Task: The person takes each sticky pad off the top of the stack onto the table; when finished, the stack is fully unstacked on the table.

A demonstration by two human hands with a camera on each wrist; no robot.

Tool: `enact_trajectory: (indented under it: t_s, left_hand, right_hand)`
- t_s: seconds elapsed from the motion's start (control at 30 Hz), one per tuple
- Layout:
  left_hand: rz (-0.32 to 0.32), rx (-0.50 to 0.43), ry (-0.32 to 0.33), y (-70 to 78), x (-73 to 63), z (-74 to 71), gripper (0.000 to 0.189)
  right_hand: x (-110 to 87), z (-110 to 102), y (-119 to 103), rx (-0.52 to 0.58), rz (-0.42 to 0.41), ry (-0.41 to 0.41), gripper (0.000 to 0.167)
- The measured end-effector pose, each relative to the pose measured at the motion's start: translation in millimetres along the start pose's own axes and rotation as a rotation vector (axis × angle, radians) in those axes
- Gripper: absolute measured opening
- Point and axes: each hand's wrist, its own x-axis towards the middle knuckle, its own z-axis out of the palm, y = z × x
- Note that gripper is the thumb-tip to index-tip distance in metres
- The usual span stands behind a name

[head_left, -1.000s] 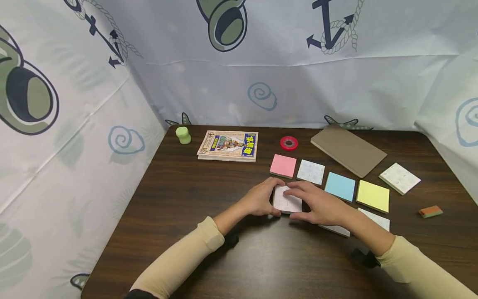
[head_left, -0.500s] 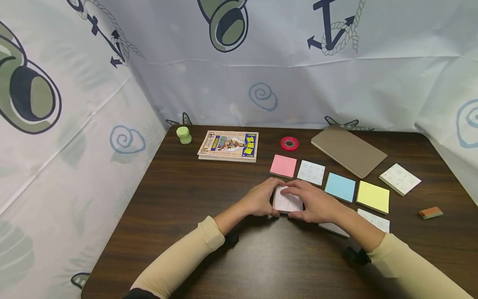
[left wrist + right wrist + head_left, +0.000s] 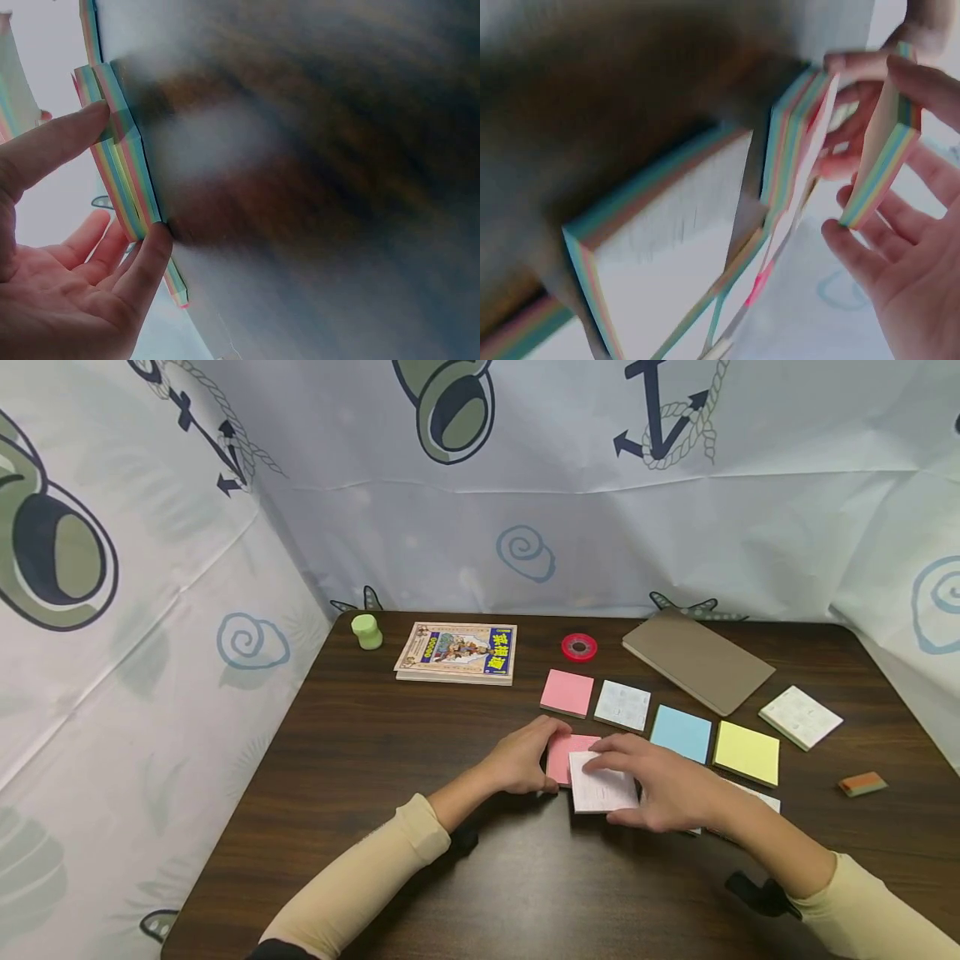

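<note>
My left hand point(image 3: 525, 760) grips a pink-topped sticky note pad point(image 3: 564, 758) on the table by its edges. In the left wrist view, the thumb and a finger pinch the striped stack point(image 3: 124, 161). Just to the right, my right hand point(image 3: 667, 783) holds a white-topped sticky note pad point(image 3: 602, 785), which overlaps the pink pad's right side in the head view. The right wrist view shows this pad point(image 3: 889, 157) raised between thumb and fingers, its edges banded in several colours. Parts of the pads beneath the right hand and forearm are hidden.
Beyond the hands lie a pink pad point(image 3: 567, 692), a white pad point(image 3: 623, 704), a blue pad point(image 3: 681, 732) and a yellow pad point(image 3: 746, 752). Farther out are a red ring point(image 3: 579, 647), brown notebook point(image 3: 697, 662), books point(image 3: 457, 653), green object point(image 3: 367, 632) and orange-green block point(image 3: 862, 784).
The right hand has lifted the white-topped pad off the stack and moved it right and nearer, uncovering the pink-topped pad. The left hand has stayed in place.
</note>
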Motion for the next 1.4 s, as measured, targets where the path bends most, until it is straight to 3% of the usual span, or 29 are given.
enact_trajectory:
  t_s: [0.27, 0.57, 0.93, 1.17, 1.4]
  left_hand:
    - [0.005, -0.008, 0.003, 0.0, -1.8, -0.3, 0.072]
    - [0.014, 0.004, -0.009, 1.2, -1.7, -2.1, 0.070]
    - [0.007, 0.002, -0.009, 0.8, -2.0, -1.4, 0.070]
    - [0.011, -0.004, 0.002, 1.0, -2.5, -2.3, 0.070]
    - [0.010, -0.014, -0.008, 1.4, -2.6, -2.4, 0.071]
  right_hand:
    - [-11.6, 31.7, -26.1, 0.007, -0.179, -0.089, 0.055]
    - [-8.2, 55.8, -26.1, -0.022, -0.241, -0.089, 0.057]
    - [-5.7, 46.7, -31.6, 0.026, -0.167, -0.154, 0.052]
    - [7.5, 26.2, -22.7, 0.094, -0.100, -0.023, 0.038]
    - [22.7, 12.5, -9.1, 0.161, 0.039, 0.072, 0.035]
